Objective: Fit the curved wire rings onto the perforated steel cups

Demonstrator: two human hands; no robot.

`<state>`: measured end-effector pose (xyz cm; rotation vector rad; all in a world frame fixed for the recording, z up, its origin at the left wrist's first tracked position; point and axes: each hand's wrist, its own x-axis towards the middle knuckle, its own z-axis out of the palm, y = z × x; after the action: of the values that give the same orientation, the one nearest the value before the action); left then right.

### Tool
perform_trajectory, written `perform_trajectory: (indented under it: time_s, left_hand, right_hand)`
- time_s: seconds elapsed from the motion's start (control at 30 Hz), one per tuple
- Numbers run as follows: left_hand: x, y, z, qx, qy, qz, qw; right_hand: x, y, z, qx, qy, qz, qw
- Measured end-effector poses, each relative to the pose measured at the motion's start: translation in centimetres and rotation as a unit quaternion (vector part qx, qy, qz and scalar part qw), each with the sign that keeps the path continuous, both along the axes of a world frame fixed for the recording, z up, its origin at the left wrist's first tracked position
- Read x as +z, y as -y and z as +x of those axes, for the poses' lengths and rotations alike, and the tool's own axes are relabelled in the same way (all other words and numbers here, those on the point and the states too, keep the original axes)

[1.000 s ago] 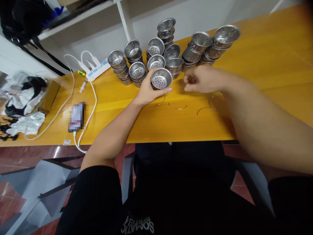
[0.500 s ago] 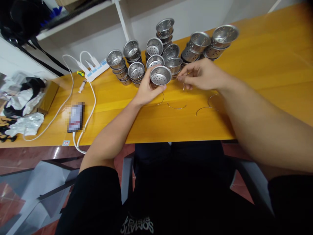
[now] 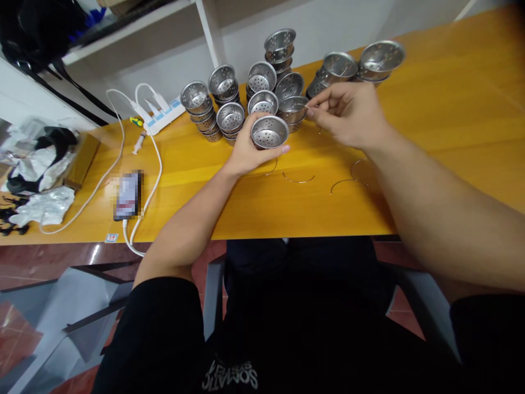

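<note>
right hand lifted off the table — raised, pinching a thin wire

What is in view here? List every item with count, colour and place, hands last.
perforated cup: one, silver, in left hand.
wire: one, thin, silver, pinched by right fingers.
cup stacks: several, silver, table's far side.
bent wires: about four, silver, table, near the hands.
phone: one, dark, table's left.
power strip: one, white, left of stacks.
table: one, orange.
left hand: grips cup.
right hand: raised beside cup.
</note>
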<state>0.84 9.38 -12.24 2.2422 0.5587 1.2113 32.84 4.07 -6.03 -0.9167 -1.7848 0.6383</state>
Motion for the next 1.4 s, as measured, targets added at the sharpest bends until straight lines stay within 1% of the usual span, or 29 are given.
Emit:
perform_trajectory:
  time_s: [0.27, 0.37, 0.47, 0.67, 0.77, 0.9, 1.03, 1.13, 1.3, 1.4]
  left_hand:
    - [-1.1, -1.2, -0.1, 0.029, -0.021, 0.026, 0.999]
    - [-1.6, -1.7, 0.3, 0.019, -0.029, 0.048, 0.998]
    - [-2.1, -2.0, 0.8, 0.001, -0.032, 0.058, 0.998]
    - [-2.1, -1.7, 0.8, 0.019, -0.037, 0.054, 0.998]
    - [-2.2, -1.8, 1.0, 0.025, -0.030, 0.039, 0.998]
    - [-2.5, -1.5, 1.5, 0.033, -0.015, 0.024, 0.999]
    - [-2.1, -0.2, 2.1, 0.022, -0.015, 0.023, 0.999]
    - [-1.7, 0.6, 2.5, 0.018, -0.018, 0.028, 0.999]
    - [-1.0, 1.1, 2.7, 0.021, -0.038, 0.034, 0.998]
    - [-0.3, 1.5, 2.8, 0.023, -0.055, 0.028, 0.998]
  right_hand:
    - [-0.2, 0.2, -0.4, -0.001, 0.003, 0.035, 0.999]
    - [-0.1, 0.4, -0.7, -0.019, 0.001, 0.055, 0.998]
    - [0.1, 0.6, -1.3, -0.037, 0.004, 0.060, 0.998]
    - [0.5, 1.3, -2.4, -0.028, -0.012, 0.070, 0.997]
    - [0.9, 2.0, -3.2, -0.029, -0.021, 0.063, 0.997]
    - [1.6, 3.2, -4.7, -0.037, -0.016, 0.032, 0.999]
    - [2.0, 4.0, -5.9, -0.055, -0.008, 0.006, 0.998]
    - [2.1, 4.1, -6.2, -0.054, -0.018, -0.011, 0.998]
    - [1.9, 4.0, -6.3, -0.060, -0.024, -0.016, 0.998]
    - [1.7, 3.9, -6.5, -0.064, -0.027, -0.018, 0.997]
